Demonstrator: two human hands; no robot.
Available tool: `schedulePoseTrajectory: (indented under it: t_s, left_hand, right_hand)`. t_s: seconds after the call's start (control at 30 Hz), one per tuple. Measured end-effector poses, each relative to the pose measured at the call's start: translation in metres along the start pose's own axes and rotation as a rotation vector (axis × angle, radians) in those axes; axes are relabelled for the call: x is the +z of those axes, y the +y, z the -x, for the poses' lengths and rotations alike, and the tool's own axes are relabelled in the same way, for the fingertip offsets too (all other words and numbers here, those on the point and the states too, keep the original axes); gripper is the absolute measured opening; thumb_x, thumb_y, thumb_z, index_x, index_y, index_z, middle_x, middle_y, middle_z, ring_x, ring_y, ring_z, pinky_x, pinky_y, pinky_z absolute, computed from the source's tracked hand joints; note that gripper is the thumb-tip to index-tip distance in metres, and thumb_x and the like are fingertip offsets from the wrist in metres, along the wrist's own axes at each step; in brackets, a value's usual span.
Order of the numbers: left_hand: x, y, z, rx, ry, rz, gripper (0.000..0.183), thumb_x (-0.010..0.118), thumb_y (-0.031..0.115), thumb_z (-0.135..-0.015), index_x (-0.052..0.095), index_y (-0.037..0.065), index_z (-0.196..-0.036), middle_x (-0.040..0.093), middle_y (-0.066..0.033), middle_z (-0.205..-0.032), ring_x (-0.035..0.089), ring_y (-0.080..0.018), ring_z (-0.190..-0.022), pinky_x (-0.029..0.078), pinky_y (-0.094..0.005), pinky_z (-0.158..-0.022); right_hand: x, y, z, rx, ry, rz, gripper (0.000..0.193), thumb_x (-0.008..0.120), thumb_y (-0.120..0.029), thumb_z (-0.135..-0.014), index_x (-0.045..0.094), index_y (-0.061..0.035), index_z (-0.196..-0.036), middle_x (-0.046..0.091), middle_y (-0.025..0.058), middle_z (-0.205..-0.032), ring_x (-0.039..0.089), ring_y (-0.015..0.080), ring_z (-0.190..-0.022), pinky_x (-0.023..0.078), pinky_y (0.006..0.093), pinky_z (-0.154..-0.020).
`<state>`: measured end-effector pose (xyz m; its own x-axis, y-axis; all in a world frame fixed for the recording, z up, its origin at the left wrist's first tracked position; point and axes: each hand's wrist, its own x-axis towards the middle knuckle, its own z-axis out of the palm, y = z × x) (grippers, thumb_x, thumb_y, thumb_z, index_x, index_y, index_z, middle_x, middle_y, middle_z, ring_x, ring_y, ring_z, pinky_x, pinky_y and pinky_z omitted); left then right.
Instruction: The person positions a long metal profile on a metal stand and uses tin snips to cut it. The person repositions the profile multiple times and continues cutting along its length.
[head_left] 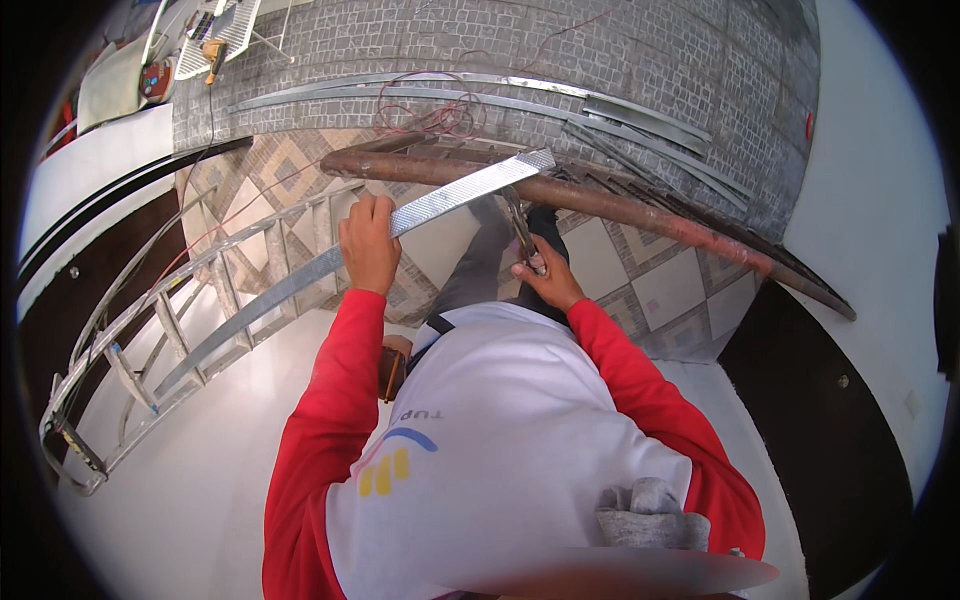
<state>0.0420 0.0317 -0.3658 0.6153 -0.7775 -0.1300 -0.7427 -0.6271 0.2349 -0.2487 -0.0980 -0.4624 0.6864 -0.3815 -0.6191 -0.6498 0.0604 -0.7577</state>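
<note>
My left hand is closed round a long, thin galvanized metal profile. The strip slants from the lower left, beside the ladder, up to a short end at the right of my fist. In my right hand is a plier-like metal hand tool, its handles in my palm and its head pointing up, close to that end of the profile. Whether its jaws touch the strip I cannot tell.
An aluminium ladder leans at the left. Ahead, a rusty pipe crosses above the tiles. More metal profiles and a tangled red cord lie on the paving. A yellow power tool sits by a white rack at the far left.
</note>
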Motion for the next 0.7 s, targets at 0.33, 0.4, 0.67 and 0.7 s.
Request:
schedulePoseTrajectory:
  t_s: [0.33,0.4,0.67,0.7]
  left_hand:
    - [-0.001,-0.008,-0.009,0.031,-0.016,0.024,0.035,0.065,-0.006,-0.068,0.054,0.009,-0.097,0.054,-0.0089,-0.095,0.058,-0.0328,-0.095,0.043,-0.0454,-0.073]
    - [-0.001,-0.011,-0.012,0.038,-0.028,0.038,0.035,0.065,-0.006,-0.068,0.054,0.009,-0.098,0.055,-0.0096,-0.095,0.058,-0.0340,-0.094,0.044,-0.0466,-0.073]
    - [0.001,-0.020,-0.019,0.035,-0.074,0.084,0.036,0.064,-0.006,-0.070,0.054,0.009,-0.100,0.056,-0.0110,-0.096,0.059,-0.0367,-0.095,0.046,-0.0483,-0.073]
    - [0.001,-0.021,-0.020,0.034,-0.080,0.084,0.036,0.065,-0.006,-0.070,0.054,0.009,-0.100,0.056,-0.0108,-0.097,0.059,-0.0365,-0.095,0.046,-0.0483,-0.073]
  right_hand:
    - [0.002,-0.010,-0.005,-0.049,0.094,0.008,0.055,0.074,-0.031,-0.088,0.054,-0.0064,-0.133,0.070,0.0121,-0.100,0.065,0.0247,-0.093,0.050,0.0371,-0.085]
    - [0.001,-0.014,-0.006,-0.092,0.113,-0.007,0.054,0.075,-0.032,-0.088,0.055,-0.0058,-0.131,0.070,0.0116,-0.097,0.066,0.0250,-0.092,0.051,0.0367,-0.084]
    - [0.000,-0.029,-0.011,-0.120,0.160,-0.016,0.056,0.077,-0.035,-0.086,0.056,-0.0017,-0.127,0.071,0.0135,-0.096,0.068,0.0265,-0.090,0.052,0.0373,-0.083]
    - [0.000,-0.029,-0.011,-0.127,0.167,-0.018,0.057,0.077,-0.035,-0.086,0.056,-0.0012,-0.127,0.071,0.0140,-0.097,0.068,0.0268,-0.091,0.052,0.0373,-0.083]
